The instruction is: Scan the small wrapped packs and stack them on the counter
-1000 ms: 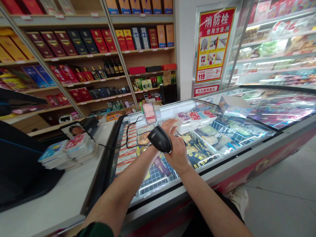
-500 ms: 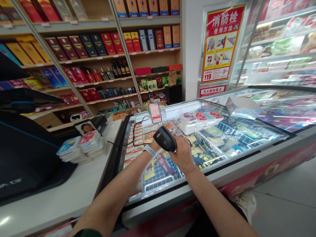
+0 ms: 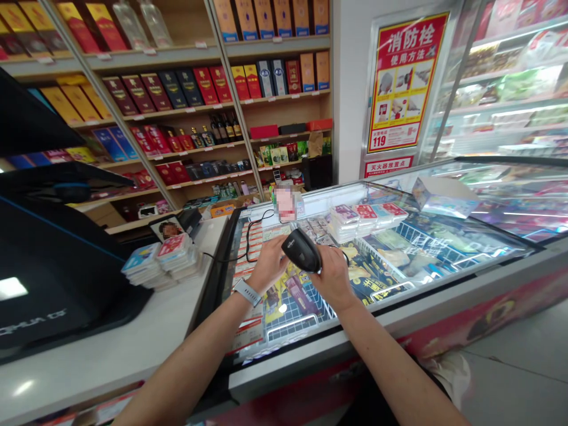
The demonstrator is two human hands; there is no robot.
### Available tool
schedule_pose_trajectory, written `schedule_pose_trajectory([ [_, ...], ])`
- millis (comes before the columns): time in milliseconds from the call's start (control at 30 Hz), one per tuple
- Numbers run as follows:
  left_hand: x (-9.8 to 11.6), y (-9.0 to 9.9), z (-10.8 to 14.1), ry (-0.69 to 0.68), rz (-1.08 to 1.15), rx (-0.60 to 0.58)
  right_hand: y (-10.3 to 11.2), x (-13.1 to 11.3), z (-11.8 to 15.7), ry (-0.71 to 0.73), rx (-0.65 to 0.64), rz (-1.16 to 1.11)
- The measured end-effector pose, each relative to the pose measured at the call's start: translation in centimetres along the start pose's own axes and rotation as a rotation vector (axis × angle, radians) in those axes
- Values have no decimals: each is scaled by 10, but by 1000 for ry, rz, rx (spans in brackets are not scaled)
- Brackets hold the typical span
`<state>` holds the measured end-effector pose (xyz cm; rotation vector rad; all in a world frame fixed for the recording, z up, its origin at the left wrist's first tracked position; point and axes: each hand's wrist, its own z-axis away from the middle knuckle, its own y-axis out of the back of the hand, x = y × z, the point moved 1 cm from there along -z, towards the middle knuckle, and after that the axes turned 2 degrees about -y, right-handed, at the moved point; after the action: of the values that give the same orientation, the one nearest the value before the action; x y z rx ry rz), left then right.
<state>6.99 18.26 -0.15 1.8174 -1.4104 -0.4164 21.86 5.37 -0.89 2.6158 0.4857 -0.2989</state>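
- The right hand (image 3: 333, 279) was closed around a black barcode scanner (image 3: 302, 250), and the scanner's nose pointed toward the left hand.
- The scanner was held over the near half of a glass-topped chest freezer (image 3: 288, 370), not far from its edge by the counter.
- The left hand (image 3: 268, 266) was just beside the scanner, with its fingers (image 3: 278, 247) bent and close to the scanner's nose. I could not tell if it held anything - the scanner hid part of it.
- A wristwatch (image 3: 247, 292) sat on the left wrist.
- A thin black cord (image 3: 254, 239) lay in loops on the glass and ran toward the counter (image 3: 110, 349).
- Two stacks of small packs (image 3: 175, 260) sat near the counter's right edge, by the freezer.
- More small packs (image 3: 366, 220) lay in a row near the freezer's far edge.
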Motion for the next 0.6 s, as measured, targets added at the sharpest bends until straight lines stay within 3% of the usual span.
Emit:
schedule_pose_trajectory([
  [167,-10,21,19,57,-188,-20,0,-1,-1,6,-12,4],
  [333,-22,46,34,220,-359,-7,-1,1,0,2,-17,0],
  [600,-38,74,44,379,-476,64,-2,3,2,1,-32,0],
])
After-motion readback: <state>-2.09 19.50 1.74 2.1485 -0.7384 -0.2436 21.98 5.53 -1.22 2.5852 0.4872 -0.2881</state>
